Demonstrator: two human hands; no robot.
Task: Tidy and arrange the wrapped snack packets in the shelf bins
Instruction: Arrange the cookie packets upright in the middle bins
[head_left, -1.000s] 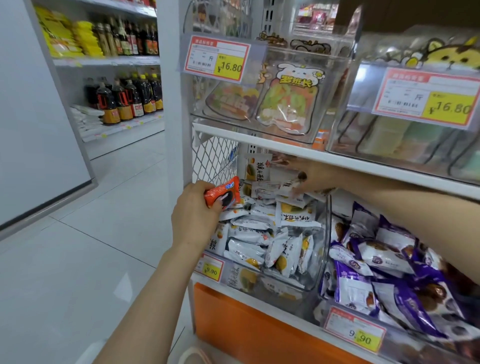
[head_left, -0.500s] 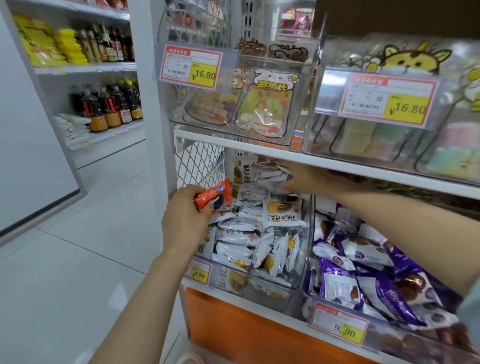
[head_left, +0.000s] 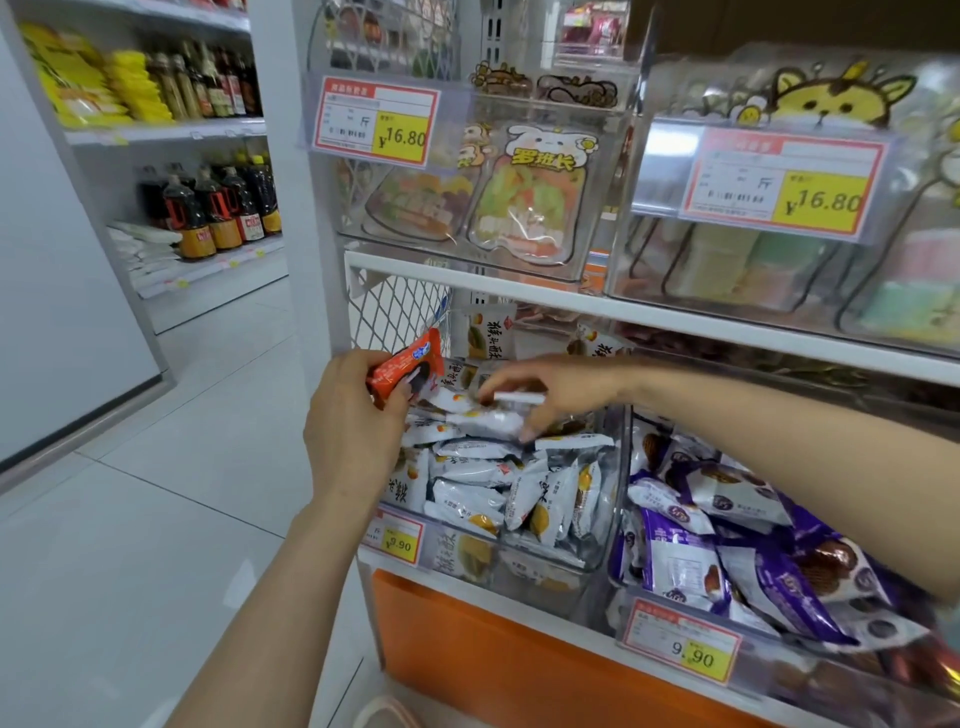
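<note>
Up from the lower left, the left hand (head_left: 353, 421): back toward the camera, wrist bent in toward the shelf, level with the near left corner of the clear bin (head_left: 597, 545). In from the right, the right hand (head_left: 550, 389): forearm stretched low beneath the white shelf rail (head_left: 571, 306), palm down over the heap of white packets (head_left: 493, 478) filling that bin.

Just right of that bin, a second one heaped with purple packets (head_left: 727, 545), partly hidden by the right forearm. Behind the left hand, a wire mesh (head_left: 395, 317) side panel. Below the left wrist, a yellow 9.90 price tag (head_left: 397, 538) on the bin front. Above the rail, clear bins of pouches (head_left: 524, 197) under 16.80 tags. Far left, across the tiled floor (head_left: 156, 519), another shelf of dark bottles (head_left: 218, 208).

Left fingers (head_left: 410, 387) curled round an orange packet (head_left: 402, 364), tilted up to the right, held above the bin's left edge. Right fingers (head_left: 530, 431) bent downward, pinching the edge of the top packet (head_left: 517, 399) of the white heap, one fingertip reaching the packets below.
</note>
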